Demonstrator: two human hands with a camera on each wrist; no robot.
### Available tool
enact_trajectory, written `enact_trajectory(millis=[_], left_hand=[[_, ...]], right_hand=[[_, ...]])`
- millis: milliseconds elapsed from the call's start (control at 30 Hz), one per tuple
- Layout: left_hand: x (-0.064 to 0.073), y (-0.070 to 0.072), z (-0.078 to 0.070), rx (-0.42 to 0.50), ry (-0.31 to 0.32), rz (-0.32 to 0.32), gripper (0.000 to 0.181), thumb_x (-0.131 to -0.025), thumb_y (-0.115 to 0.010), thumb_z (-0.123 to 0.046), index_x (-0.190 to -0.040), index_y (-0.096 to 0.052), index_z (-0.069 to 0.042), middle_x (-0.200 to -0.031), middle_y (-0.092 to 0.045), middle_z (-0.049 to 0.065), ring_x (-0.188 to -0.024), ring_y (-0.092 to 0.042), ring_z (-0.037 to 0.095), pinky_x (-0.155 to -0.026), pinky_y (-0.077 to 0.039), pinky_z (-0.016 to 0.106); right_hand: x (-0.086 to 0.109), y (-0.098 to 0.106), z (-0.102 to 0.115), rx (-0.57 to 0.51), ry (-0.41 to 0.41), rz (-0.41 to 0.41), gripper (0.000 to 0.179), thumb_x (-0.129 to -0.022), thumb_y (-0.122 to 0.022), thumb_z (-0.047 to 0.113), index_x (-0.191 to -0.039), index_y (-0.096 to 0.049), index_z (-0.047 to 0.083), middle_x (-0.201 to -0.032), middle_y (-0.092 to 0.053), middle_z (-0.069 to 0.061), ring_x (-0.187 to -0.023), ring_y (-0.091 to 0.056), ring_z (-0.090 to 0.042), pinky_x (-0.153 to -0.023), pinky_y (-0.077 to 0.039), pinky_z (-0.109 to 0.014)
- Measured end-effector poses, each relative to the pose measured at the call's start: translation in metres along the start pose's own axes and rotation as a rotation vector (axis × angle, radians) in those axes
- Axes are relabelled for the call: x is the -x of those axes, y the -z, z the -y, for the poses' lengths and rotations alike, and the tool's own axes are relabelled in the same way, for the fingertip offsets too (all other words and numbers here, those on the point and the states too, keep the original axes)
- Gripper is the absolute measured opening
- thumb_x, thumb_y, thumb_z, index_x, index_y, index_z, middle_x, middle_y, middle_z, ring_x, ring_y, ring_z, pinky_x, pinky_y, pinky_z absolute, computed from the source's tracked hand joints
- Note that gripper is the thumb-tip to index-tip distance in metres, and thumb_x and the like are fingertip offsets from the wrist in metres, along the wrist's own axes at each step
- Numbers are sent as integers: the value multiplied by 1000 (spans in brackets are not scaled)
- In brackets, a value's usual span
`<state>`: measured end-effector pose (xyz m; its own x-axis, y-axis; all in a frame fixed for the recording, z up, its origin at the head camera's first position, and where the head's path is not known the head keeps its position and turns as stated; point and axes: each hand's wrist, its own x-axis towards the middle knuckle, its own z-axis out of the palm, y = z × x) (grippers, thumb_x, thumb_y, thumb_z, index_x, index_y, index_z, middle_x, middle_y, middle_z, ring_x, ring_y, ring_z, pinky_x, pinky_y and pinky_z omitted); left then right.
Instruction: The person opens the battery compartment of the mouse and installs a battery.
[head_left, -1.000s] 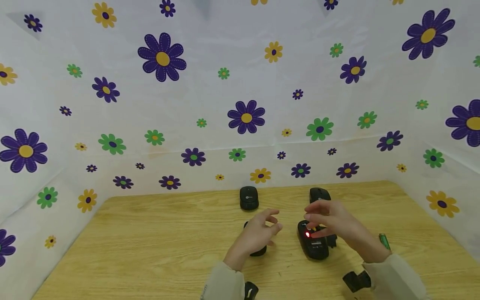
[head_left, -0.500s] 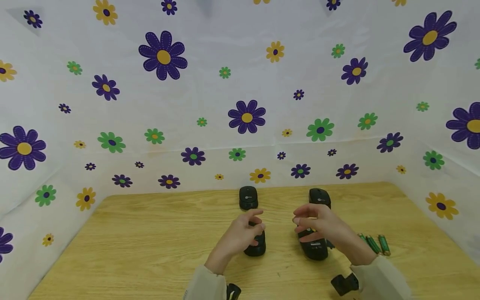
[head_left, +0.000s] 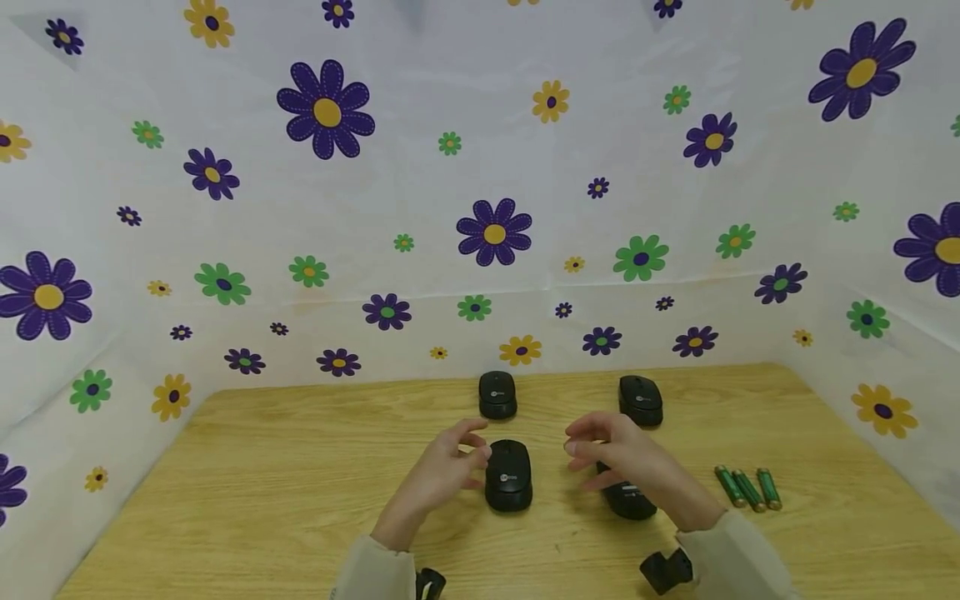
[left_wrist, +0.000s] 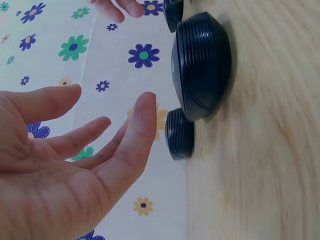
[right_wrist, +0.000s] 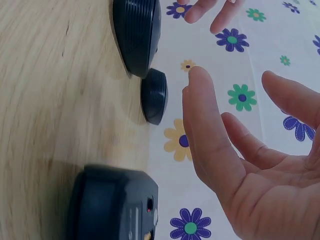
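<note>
My left hand hovers with loosely bent fingers just left of a black computer mouse that stands upright on the table. The left wrist view shows the same hand holding nothing, apart from the mouse. Between that mouse and an upturned one, my right hand hangs in the air, partly covering the upturned mouse. From the right wrist, its fingers look relaxed with nothing in them. A small red light glows on the underside of the upturned mouse.
Two more black mice, one at back centre and one at back right, stand near the flowered cloth. Several green batteries lie on the wooden table at the right. Black wrist mounts sit at the sleeves.
Both hands have drifted left, away from over the mice. The near middle mouse and the green batteries have come into fuller view. The mice have stayed in place.
</note>
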<state>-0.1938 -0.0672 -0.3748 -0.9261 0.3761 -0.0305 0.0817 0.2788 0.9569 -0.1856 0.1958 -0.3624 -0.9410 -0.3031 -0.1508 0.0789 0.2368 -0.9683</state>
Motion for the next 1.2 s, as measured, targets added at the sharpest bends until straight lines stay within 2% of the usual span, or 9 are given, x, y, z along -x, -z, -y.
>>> enact_trajectory(millis=[267,500,733,1000,1200], left_hand=[[4,9,2,10,6,0,47,-104,-54,-6,-146,-41,11,-123,-54,23,-98,-62,33,-77,-63,46],[3,12,11,30,52,-9,47,-104,-53,-7,-146,-41,12,-120,-56,21,-97,-63,28,-78,-63,46],[0,12,16,34,90,-17,44,-105,-53,-8,-144,-44,10,-121,-57,21,-98,-64,28,-77,-63,44],[-3,12,22,34,165,-42,43,-103,-54,-6,-143,-46,9,-119,-55,21,-103,-65,33,-75,-63,43],[-4,12,25,65,182,-35,44,-103,-55,-6,-143,-45,9,-119,-54,21,-104,-64,33,-71,-64,41]], right_hand=[[-8,-9,-4,-12,20,11,47,-101,-60,9,-133,-44,-21,-123,-58,-29,-97,-68,-33,-75,-63,-47],[-20,-19,-6,-40,-12,-3,42,-100,-60,6,-131,-46,-19,-116,-60,-26,-95,-68,-30,-73,-64,-44],[-27,-28,-11,-32,-10,-2,38,-98,-60,3,-127,-47,-19,-107,-62,-20,-88,-68,-26,-67,-64,-42],[-33,-38,-9,-20,-79,-64,40,-98,-61,4,-131,-48,-15,-116,-61,-22,-92,-67,-28,-70,-64,-45],[-34,-37,-6,-38,-70,-53,42,-99,-61,4,-133,-45,-16,-116,-60,-23,-95,-65,-31,-72,-64,-47]])
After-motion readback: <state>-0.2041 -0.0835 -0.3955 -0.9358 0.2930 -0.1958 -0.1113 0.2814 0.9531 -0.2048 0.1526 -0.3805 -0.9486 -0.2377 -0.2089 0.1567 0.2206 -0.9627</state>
